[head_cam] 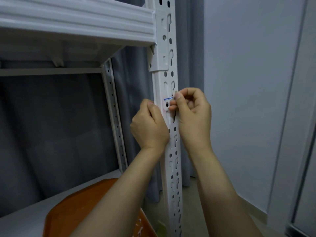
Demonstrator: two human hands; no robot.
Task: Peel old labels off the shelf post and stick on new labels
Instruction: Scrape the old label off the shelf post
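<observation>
We count two bare hands, both raised against the one white perforated metal shelf post (174,147) in front. The right hand (193,113) has its thumb and forefinger pinched on the right edge of a small white label with a blue border line (168,99), and its other fingers are curled into the palm. The left hand (149,125) lies against the post's left edge with its back towards us and its fingers curled. The fingertips are hidden, so we cannot tell whether it grips the post, the label or nothing.

We see one label for certain. It sits on the post's face between the two hands, just above the left knuckles and touching the right fingertips. Most of its lower part is covered by the right forefinger. A faint pink smear shows on the post beside the left hand. A pale yellowish patch (161,226) lower down is too blurred to name.

Beyond the hands we see one white shelf beam (77,19) above and a second perforated post (113,108) behind. One orange board (77,211) lies on the lower shelf, cut off by the forearms and the frame. A grey curtain (59,125) hangs behind.
</observation>
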